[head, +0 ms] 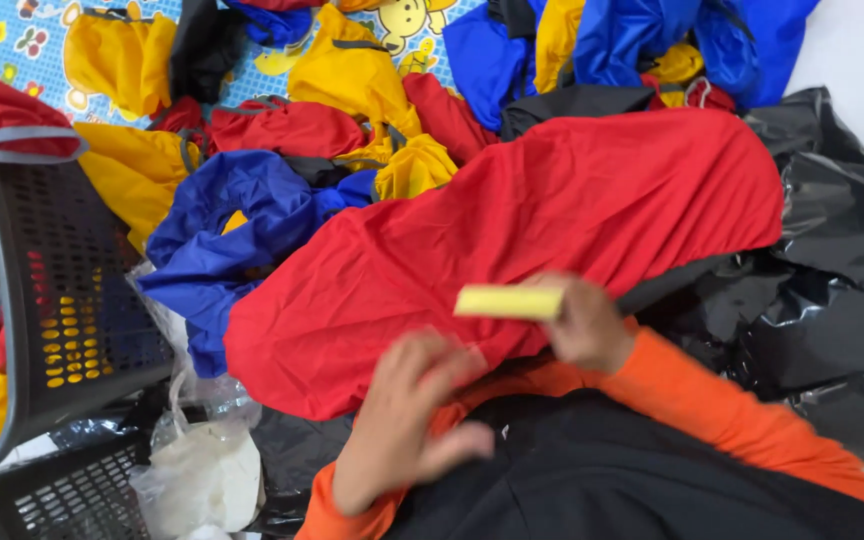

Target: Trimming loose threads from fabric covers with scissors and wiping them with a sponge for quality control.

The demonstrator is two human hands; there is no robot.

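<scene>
Head view. The right hand (pixel 582 325) grips a flat pale-yellow block (pixel 509 302) by one end, the block pointing toward the left hand and lying over a large red fabric cover (pixel 512 230). The left hand (pixel 407 420) rests with loosely spread fingers on the near edge of that cover, holding nothing (motion blur softens its outline). Both sleeves are orange (pixel 712 400). Beyond the hands lies a heap of blue (pixel 232 220), yellow (pixel 352 75) and red (pixel 282 128) fabric pieces. To the left of the left hand stands a dark perforated plastic basket (pixel 62 280), with a clear plastic bag (pixel 202 470) just beside it. To the right of the right hand lie black plastic sheets (pixel 842 260).
</scene>
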